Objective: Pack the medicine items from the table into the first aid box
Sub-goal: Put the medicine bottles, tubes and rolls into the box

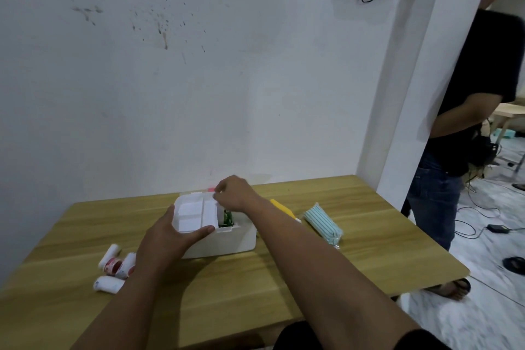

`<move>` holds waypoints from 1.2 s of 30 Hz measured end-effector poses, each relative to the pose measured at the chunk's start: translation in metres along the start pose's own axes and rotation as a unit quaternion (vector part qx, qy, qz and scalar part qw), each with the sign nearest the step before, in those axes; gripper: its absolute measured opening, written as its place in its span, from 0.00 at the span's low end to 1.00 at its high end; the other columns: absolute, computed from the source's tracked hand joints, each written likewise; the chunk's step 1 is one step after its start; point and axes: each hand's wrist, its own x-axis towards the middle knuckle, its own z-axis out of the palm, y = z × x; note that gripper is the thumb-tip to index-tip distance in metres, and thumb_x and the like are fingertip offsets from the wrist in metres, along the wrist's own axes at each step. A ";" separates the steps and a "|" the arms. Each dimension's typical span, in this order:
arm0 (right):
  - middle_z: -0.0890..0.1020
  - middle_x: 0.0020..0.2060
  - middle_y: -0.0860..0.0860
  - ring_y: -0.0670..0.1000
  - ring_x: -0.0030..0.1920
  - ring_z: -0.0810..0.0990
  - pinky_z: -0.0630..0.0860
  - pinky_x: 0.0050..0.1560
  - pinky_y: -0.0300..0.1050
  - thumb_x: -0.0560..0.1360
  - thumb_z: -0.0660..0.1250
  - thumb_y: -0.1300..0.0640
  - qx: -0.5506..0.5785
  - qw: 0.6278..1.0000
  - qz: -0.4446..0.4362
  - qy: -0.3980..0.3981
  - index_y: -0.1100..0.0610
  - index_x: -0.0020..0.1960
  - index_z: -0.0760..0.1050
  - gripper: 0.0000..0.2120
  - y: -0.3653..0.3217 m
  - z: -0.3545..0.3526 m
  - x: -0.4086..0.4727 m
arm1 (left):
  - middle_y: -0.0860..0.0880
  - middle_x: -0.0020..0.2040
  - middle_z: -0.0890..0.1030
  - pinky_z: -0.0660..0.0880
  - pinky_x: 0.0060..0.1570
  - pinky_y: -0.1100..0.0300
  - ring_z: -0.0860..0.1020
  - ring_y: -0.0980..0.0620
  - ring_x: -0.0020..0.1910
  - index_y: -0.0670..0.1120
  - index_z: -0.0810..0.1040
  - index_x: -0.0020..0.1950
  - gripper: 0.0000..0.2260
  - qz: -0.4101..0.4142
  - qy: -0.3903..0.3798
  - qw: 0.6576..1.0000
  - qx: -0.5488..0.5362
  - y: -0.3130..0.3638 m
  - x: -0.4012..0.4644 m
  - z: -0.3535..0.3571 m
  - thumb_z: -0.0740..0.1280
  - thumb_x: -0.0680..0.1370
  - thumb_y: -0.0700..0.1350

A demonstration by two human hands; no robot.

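At seven o'clock, nearest us, small white bandage rolls with red labels [113, 267] wait on the light wooden table [326, 270]. Our left hand [167, 239] grips the white divided plastic tray [194, 212] atop the white rectangular first aid box [227, 241]; our right hand [233, 193] pinches its far edge. We judge the tray should go level. At two o'clock, a striped teal pouch [324, 223] leaves room.
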 end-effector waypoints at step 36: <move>0.81 0.56 0.52 0.54 0.56 0.81 0.76 0.46 0.48 0.70 0.77 0.55 -0.369 0.916 0.138 -0.082 0.56 0.63 0.73 0.25 0.098 -0.053 -0.051 | 0.50 0.67 0.78 0.78 0.49 0.49 0.76 0.48 0.58 0.58 0.67 0.74 0.46 0.005 -0.005 0.999 -0.046 0.003 -0.006 -0.003 0.74 0.61 0.73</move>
